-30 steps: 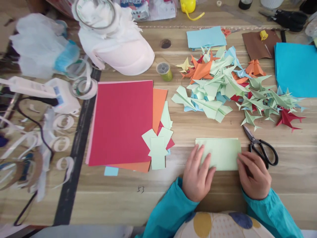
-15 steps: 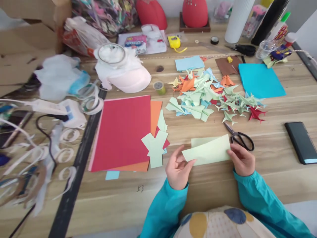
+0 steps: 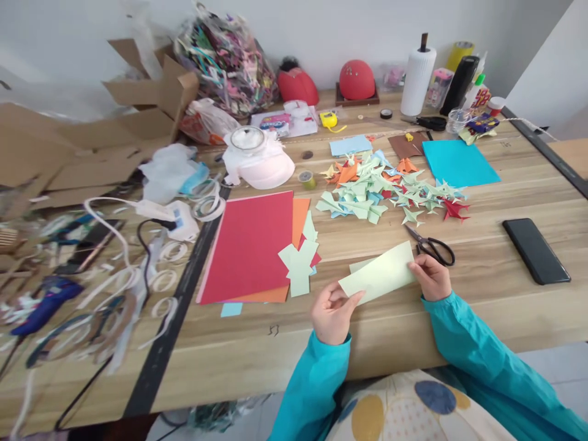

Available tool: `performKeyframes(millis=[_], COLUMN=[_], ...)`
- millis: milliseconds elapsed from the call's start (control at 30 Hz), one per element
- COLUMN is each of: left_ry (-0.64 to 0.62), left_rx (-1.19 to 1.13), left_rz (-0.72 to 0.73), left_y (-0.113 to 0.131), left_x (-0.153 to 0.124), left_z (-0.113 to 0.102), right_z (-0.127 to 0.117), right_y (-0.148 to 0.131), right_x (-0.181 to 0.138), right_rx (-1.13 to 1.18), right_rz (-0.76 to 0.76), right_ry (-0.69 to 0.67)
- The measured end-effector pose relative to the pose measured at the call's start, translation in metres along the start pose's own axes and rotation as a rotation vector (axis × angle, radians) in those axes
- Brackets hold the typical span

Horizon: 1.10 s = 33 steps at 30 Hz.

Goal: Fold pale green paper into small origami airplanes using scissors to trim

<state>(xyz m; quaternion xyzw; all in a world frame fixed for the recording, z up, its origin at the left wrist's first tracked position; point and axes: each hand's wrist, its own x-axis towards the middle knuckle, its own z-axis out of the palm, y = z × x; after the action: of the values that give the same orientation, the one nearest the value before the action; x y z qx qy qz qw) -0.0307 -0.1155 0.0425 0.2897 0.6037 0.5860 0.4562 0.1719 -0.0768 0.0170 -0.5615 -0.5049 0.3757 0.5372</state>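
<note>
Between my two hands is a strip of pale green paper, tilted up toward its right end. My left hand pinches its lower left corner, thumb in front. At the right end, my right hand grips the edge between thumb and fingers. Behind the strip, part of another pale green piece shows; most of it is hidden. Black-handled scissors lie just beyond my right hand. Farther back is a heap of folded paper shapes in green, orange, blue and red. Left of my left hand lie cut green paper pieces.
Red paper sheets lie over orange ones on the left. A phone is at the right, a turquoise paper stack at the back right. Tape rolls, cables and a blue glue gun crowd the far left.
The camera view has shifted, showing more of the wall and the left side. The paper strip now tilts more steeply and its face is turned more toward me; both hands keep hold.
</note>
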Motion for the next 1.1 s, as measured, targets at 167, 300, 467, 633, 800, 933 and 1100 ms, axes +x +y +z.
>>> performKeyframes(millis=[167,300,467,633,800,933,1100], left_ry=[0.027,0.112,0.074,-0.25,-0.456,-0.339,-0.195], left_rx=[0.043,0.126,0.187,0.396,0.418,0.389,0.322], left_rz=[0.096,0.243,0.42,0.469,0.169,0.139,0.212], left_y=[0.0,0.001,0.011,0.033,0.053,0.056,0.044], left_x=[-0.006,-0.006,-0.006,-0.009,-0.017,-0.018,-0.007], left_z=[-0.002,-0.002,0.0,0.004,0.021,0.032,0.032], right_z=[0.001,-0.001,-0.003,-0.007,-0.014,-0.017,-0.019], right_y=[-0.001,-0.009,-0.015,-0.009,-0.008,-0.013,-0.018], right_x=[-0.001,0.0,0.001,0.005,0.01,0.006,0.0], right_rx=[0.029,0.059,0.108,0.347,0.535,0.61,0.549], right_rz=[-0.044,-0.155,-0.235,-0.022,0.194,0.262,0.164], right_ry=[-0.013,-0.029,0.028,0.31,0.375,0.301,0.212])
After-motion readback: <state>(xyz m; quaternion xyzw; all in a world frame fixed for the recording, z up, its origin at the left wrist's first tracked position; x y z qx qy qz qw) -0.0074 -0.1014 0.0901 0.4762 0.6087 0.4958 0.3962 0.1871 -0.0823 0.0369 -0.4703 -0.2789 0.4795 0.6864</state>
